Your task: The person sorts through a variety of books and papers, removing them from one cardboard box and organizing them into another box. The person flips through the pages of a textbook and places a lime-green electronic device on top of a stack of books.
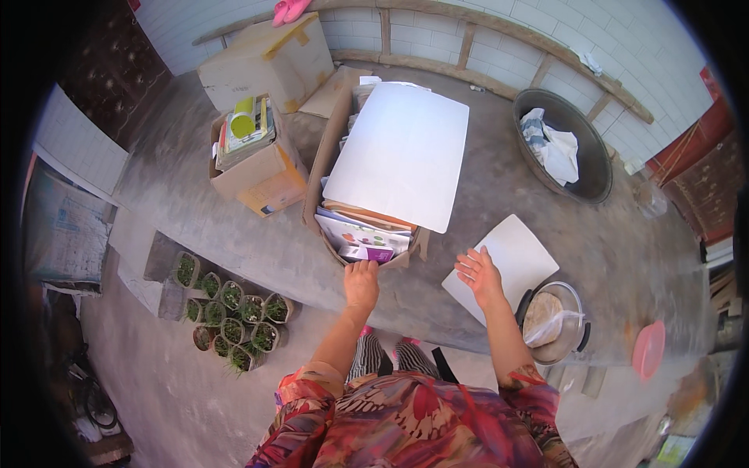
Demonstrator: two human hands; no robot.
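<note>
My left hand [361, 285] grips the near edge of a long cardboard box [316, 175] packed with papers, books and folders. A large white sheet [404, 152] lies over most of the box's contents. At the box's near end, a purple-and-white packet [374, 253] and a printed booklet [345, 231] show. My right hand [481, 277] is raised with its fingers apart and holds nothing. It appears over the left part of a second white sheet [521, 251], which lies on the concrete ledge.
A smaller box [251, 175] of books stands left, with a closed carton [269, 64] behind. To the right are a dark basin [591, 169] with cloths, a lidded pot [553, 322] and a pink basin [648, 351]. Potted seedlings [234, 316] stand below the ledge [421, 298].
</note>
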